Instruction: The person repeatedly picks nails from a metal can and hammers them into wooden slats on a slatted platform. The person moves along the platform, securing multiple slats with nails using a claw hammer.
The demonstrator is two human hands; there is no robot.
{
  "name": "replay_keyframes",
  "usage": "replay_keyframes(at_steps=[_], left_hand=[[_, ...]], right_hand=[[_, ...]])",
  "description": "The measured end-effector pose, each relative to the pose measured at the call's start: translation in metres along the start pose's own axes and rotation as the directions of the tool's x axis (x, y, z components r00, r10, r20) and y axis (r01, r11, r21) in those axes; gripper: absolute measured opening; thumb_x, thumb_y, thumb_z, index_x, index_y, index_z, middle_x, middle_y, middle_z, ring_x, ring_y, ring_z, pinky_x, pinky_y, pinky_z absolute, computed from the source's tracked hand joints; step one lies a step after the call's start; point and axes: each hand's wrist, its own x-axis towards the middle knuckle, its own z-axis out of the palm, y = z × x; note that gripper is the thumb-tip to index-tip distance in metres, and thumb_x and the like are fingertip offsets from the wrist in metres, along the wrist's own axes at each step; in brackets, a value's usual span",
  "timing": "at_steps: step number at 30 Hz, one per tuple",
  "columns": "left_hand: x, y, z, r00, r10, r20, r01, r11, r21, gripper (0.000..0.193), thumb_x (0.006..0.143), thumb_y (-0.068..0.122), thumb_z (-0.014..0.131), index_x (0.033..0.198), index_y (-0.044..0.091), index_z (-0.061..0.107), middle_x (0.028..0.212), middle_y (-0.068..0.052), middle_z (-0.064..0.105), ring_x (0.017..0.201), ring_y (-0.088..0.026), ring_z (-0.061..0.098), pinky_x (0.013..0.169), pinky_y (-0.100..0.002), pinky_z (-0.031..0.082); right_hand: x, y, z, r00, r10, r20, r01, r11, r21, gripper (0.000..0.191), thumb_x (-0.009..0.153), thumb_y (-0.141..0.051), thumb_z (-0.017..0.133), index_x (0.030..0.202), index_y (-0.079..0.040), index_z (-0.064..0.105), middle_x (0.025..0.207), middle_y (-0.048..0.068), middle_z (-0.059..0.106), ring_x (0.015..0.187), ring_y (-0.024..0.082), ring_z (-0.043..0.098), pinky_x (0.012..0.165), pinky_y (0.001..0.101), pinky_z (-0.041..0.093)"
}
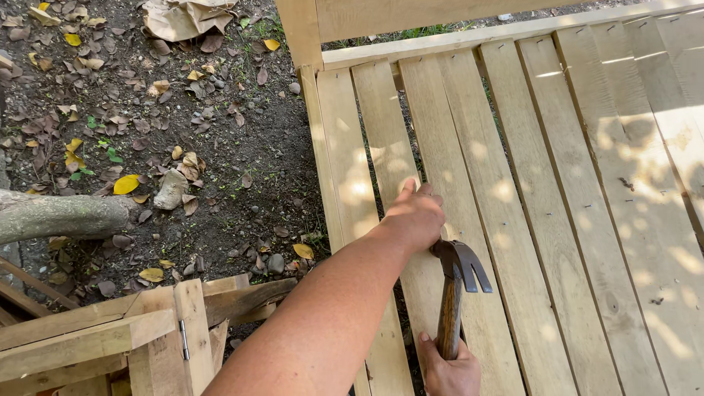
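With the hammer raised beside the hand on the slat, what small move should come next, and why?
Probably a short, light tap. The left hand rests on the slat, fingers pinched as if steadying a nail I cannot see; the hammer in the right hand hangs close beside it.

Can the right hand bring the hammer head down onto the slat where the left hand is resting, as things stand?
Probably yes, though tightly. The right hand grips the claw hammer by its wooden handle, head raised beside the left hand. The slat beyond lies bare, but the left hand's fingers sit close to the hammer head.

Bare slats [587, 220] at right leave open room; lower left, stacked timber [147, 330] and probably a log [59, 216] block passage.
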Motion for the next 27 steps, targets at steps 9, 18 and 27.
replay_keyframes(at_steps=[9,18,27], left_hand=[[0.023,-0.022,0.018,0.997,0.042,-0.065,-0.042,0.999,0.001,0.043,0.087,0.000,0.062,0.124,0.019,0.073,0.141,0.002,0.060,0.147,-0.020,0.037,0.127,-0.043,0.021],[0.018,-0.019,-0.008,0.992,-0.078,0.099,0.095,0.980,-0.173,0.043,0.089,-0.006,0.059,0.130,0.005,0.068,0.155,-0.017,0.042,0.151,-0.033,0.028,0.128,-0.041,0.016],[0.008,-0.012,-0.009,0.987,-0.153,0.058,0.163,0.903,-0.397,0.042,0.092,-0.005,0.052,0.130,0.003,0.066,0.148,-0.020,0.052,0.143,-0.033,0.047,0.127,-0.040,0.026]], right_hand=[[0.013,0.001,-0.001,0.994,-0.046,0.098,0.046,0.999,-0.007,0.024,0.085,-0.011,0.083,0.074,0.004,0.068,0.057,0.010,0.057,0.052,0.015,0.053,0.053,0.0323,0.044],[-0.010,0.001,0.003,0.979,0.157,0.127,-0.180,0.962,0.203,0.024,0.085,-0.003,0.081,0.076,0.004,0.061,0.051,0.010,0.044,0.037,0.020,0.036,0.040,0.0382,0.029],[-0.025,-0.030,-0.005,0.950,0.160,0.269,-0.251,0.902,0.351,0.022,0.087,-0.010,0.076,0.085,0.000,0.056,0.049,0.011,0.043,0.033,0.022,0.039,0.034,0.0397,0.030]])
